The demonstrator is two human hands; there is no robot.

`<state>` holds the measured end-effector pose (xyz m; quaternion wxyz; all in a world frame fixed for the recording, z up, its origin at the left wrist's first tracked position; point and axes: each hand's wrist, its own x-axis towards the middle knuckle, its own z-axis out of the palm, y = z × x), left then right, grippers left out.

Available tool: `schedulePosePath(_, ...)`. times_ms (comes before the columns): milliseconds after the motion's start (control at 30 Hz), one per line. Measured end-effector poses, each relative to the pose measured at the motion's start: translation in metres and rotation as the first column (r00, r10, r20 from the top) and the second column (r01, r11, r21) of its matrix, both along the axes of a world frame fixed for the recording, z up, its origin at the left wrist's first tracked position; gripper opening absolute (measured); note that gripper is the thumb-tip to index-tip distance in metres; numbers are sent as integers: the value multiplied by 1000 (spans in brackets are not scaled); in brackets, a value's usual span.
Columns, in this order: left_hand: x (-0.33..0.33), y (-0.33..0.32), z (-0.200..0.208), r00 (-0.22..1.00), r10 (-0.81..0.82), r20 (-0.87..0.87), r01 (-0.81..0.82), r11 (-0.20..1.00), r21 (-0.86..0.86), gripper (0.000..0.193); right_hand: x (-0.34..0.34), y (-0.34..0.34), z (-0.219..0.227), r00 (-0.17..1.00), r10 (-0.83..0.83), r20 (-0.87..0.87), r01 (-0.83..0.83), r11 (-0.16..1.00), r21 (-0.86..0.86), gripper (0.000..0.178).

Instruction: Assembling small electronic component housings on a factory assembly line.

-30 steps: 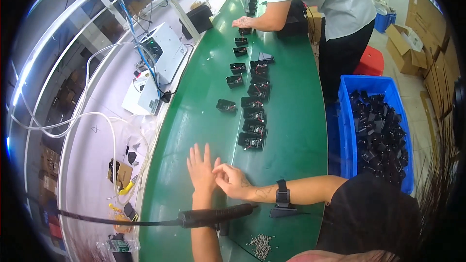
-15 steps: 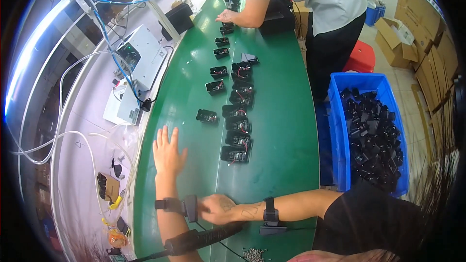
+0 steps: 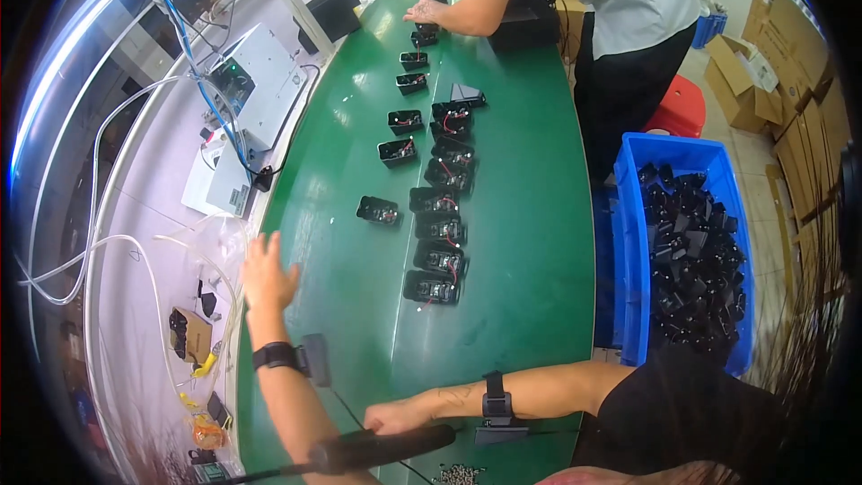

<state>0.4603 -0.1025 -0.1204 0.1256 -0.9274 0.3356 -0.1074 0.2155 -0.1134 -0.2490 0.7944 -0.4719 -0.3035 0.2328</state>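
My left hand [image 3: 268, 278] is held over the green table's left edge with its fingers spread and nothing in it. Low on the table, my right hand [image 3: 395, 415] is closed, fingers curled under; whatever it may hold is hidden. Ahead of my hands stands a column of open black housings with circuit boards and red wires, the nearest housing [image 3: 431, 287] among them. To the left of that column sits a separate black housing [image 3: 377, 210], closest to my left hand. A pile of small metal screws [image 3: 460, 474] lies by the lower edge.
A dark padded bar [image 3: 386, 449] crosses low in front. On the right stands a blue crate [image 3: 634, 251] full of black parts. The left bench holds white equipment [image 3: 220, 171], tubes and a small carton [image 3: 191, 336]. A co-worker in a white shirt [image 3: 620, 0] leans over the far end.
My left hand has swung left to the table's edge, away from the housings. My right hand has shifted slightly down, and the forearms no longer cross. The view has shifted slightly.
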Motion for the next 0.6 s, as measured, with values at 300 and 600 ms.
schedulePosePath(300,19,96,41,973,150,176,-137,987,-86,62,-19,-7,27,914,391,-109,-358,903,237,17)
schedulePosePath(600,7,77,19,977,199,74,-194,979,-61,65,-5,-37,41,868,0,-496,217,900,379,27)
